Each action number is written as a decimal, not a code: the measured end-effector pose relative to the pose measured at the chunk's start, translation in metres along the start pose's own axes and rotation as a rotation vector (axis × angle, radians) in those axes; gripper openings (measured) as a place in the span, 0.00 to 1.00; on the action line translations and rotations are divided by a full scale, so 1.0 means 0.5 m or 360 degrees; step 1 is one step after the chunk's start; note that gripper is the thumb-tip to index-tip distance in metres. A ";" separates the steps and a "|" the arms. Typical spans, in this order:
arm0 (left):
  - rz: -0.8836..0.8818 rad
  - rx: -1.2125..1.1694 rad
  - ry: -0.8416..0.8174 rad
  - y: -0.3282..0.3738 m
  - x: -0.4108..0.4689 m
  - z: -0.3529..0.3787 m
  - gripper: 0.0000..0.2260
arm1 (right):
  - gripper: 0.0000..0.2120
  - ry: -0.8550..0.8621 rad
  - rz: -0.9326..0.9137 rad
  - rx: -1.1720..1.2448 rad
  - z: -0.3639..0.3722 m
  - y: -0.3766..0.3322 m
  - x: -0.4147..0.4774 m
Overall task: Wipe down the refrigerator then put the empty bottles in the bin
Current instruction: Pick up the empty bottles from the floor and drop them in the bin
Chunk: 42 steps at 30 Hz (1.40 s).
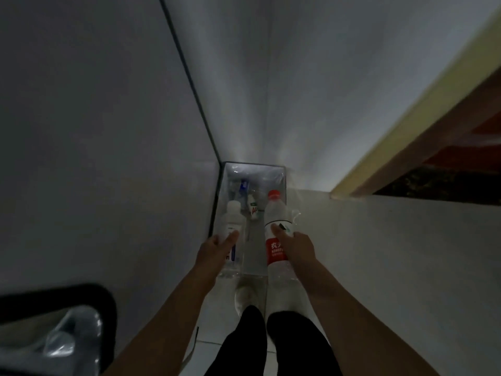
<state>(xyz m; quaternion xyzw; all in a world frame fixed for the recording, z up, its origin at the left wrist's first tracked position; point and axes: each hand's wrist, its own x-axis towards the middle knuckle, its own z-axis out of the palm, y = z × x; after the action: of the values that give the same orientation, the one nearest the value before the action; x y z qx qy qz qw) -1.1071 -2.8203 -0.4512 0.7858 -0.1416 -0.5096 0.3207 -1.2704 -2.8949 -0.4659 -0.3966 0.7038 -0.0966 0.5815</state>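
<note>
Now each hand holds one bottle over the near end of the bin.
At lower left sits a black container (81,299) with a plastic bag. The left hand (214,251) has its fingers wrapped round a white-capped bottle (231,221). The lined bin (254,164) holds small bottles (253,208). The right hand (298,248) has its fingers gripping a red-capped bottle (275,213).

Dim, soft, wide-angle-warped view; pale glow above the bin (282,169).

Dim light — white wall (311,77), pale floor (393,253), yellow-edged wooden frame (412,115).
</note>
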 end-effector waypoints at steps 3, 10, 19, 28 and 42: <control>-0.0120 -0.0091 0.0005 -0.025 0.104 0.030 0.22 | 0.29 -0.0023 0.0101 -0.0133 0.030 0.010 0.111; -0.0323 -0.0224 0.0033 -0.155 0.371 0.117 0.19 | 0.25 -0.0117 0.0220 -0.0414 0.133 0.093 0.383; -0.0453 -0.0241 -0.0060 -0.381 0.693 0.213 0.18 | 0.26 -0.0153 0.0166 -0.0560 0.289 0.279 0.697; -0.0507 0.0202 -0.0054 -0.568 0.882 0.271 0.16 | 0.35 -0.0093 0.0571 -0.0233 0.405 0.459 0.892; -0.0434 0.0387 0.0075 -0.681 0.960 0.324 0.20 | 0.36 0.0066 0.0585 -0.0164 0.460 0.584 0.969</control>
<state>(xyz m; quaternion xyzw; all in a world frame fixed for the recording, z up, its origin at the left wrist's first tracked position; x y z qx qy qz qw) -1.0754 -2.8854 -1.0573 0.8423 -0.0869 -0.5089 0.1547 -1.1991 -2.9502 -1.0696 -0.2885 0.7803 0.0391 0.5536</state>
